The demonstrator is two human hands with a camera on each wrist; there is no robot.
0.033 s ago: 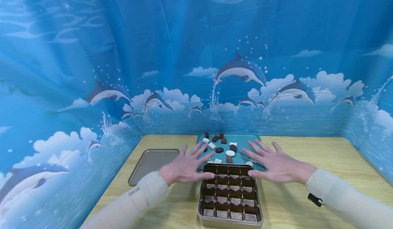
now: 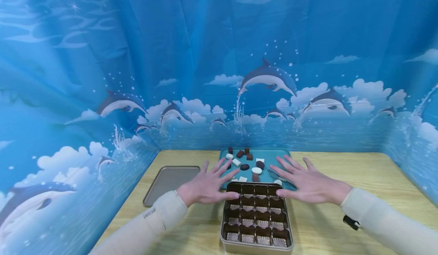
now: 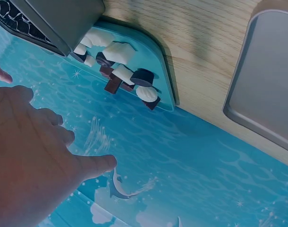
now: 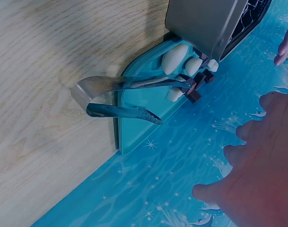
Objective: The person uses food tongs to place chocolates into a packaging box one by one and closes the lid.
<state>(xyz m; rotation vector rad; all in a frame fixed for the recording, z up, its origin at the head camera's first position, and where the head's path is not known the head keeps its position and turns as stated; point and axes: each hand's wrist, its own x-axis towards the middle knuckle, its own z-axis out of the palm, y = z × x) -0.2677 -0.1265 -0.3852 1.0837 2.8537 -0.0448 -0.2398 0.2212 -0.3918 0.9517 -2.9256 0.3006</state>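
In the head view my left hand [image 2: 209, 186] is held out with its fingers spread, holding nothing. My right hand [image 2: 313, 186] mirrors it on the other side, fingers also spread and nothing in them. Between and below them stands a metal tin [image 2: 258, 249] fitted with a brown plastic insert [image 2: 254, 220] of small square compartments. Both thumbs overlap the tin's far part; whether they touch it cannot be told. Behind the tin lies a teal tray [image 2: 278, 155] with dark and white chocolates, among them a white oval one [image 2: 256, 170]. Metal tongs [image 4: 104, 86] lie over the tray's edge in the right wrist view.
A shallow metal lid [image 2: 172, 182] lies on the wooden table [image 2: 359, 175], left of the tin and beside my left hand. A blue curtain [image 2: 205, 57] printed with dolphins hangs behind the table and along its sides.
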